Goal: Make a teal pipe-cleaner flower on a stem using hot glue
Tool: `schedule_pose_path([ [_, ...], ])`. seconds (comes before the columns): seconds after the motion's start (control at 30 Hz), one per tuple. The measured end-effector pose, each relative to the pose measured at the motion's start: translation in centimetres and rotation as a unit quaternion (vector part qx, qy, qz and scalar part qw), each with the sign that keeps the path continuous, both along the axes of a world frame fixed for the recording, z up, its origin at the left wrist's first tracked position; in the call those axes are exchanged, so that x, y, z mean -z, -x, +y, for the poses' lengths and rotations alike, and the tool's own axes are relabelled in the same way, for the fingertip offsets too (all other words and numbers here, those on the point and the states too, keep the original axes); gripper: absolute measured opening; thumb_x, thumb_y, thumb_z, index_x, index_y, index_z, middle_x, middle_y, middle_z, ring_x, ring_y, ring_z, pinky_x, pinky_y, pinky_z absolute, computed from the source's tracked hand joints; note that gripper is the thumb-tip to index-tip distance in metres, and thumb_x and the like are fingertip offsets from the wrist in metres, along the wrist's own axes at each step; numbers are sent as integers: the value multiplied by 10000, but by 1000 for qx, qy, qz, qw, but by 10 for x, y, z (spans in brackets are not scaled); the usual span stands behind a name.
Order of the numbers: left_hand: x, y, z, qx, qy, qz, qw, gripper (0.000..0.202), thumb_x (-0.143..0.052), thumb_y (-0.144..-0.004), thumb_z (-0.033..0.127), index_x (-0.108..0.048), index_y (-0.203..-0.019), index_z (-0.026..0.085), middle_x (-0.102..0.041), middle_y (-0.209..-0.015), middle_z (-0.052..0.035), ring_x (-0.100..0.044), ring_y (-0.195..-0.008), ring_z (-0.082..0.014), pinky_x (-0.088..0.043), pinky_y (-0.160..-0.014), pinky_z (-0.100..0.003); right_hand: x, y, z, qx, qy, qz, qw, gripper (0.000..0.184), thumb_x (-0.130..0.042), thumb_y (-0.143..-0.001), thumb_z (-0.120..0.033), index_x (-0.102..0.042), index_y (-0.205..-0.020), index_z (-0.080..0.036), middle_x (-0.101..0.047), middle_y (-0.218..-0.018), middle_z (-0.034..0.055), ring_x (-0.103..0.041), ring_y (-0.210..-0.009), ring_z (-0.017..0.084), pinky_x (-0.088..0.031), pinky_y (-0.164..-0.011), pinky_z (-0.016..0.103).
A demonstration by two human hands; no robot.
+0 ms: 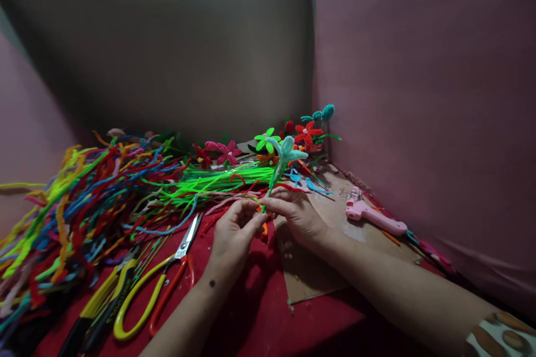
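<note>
A pale mint pipe-cleaner flower (286, 152) on a green stem stands upright between my hands. My left hand (237, 228) pinches the lower end of the stem between thumb and fingers. Just above, my right hand (295, 212) closes its thumb and fingers round the same stem. The fingertips of both hands nearly meet. An orange piece (264, 230) shows just below the fingers; whether it touches the stem I cannot tell. Behind the flower are finished pipe-cleaner flowers, among them a bright green one (267, 139) and a red one (309, 133).
Loose colourful pipe cleaners (104, 195) heap up at the left, beside a bundle of green ones (218, 181). Scissors (180, 256) and yellow-black pliers (104, 295) lie left of my hands. A pink glue gun (372, 213) rests on cardboard (307, 281) at the right, near a pink wall.
</note>
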State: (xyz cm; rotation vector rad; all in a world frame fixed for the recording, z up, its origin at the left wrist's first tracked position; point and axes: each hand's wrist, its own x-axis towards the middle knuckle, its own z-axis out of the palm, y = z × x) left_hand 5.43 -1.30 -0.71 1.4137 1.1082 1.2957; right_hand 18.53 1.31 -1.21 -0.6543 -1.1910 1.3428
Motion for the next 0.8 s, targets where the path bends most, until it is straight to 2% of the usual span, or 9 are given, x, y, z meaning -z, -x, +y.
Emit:
schedule_pose_path([
  [0.13, 5, 0, 3, -28, -38, 33, 998, 170, -654, -700, 249, -557, -811, 165, -586, -706, 25, -523, -610, -100, -421, -539, -204, -1, 3, -4, -2, 18, 16, 1000, 140, -656, -652, -247, -593, -568, -154, -538, -586, -24, -496, -600, 111, -387, -606, 257],
  [0.33, 12, 1, 3, -47, -56, 88, 993, 110, -603, -730, 260, -610, -765, 156, -609, -704, 4, -536, -643, -119, -425, -591, -225, 2, 3, -5, 37, -8, -32, 999, 127, -629, -673, -251, -602, -585, -164, -526, -603, -24, -490, -596, 115, -366, -591, 261],
  [0.53, 9, -2, 5, -41, -45, 65, 996, 100, -599, -711, 254, -611, -705, 154, -581, -637, 17, -500, -588, -109, -401, -557, -215, 6, 3, 0, 60, -26, -56, 996, 124, -664, -643, -252, -603, -566, -176, -534, -644, -21, -501, -654, 125, -377, -638, 261],
  [0.8, 12, -2, 6, -42, -28, 65, 997, 142, -607, -715, 289, -601, -714, 146, -546, -576, 31, -453, -523, -92, -361, -499, -202, 10, 4, 3, 50, -30, -55, 997, 119, -644, -669, -252, -617, -586, -171, -539, -613, -20, -496, -628, 125, -385, -630, 267],
])
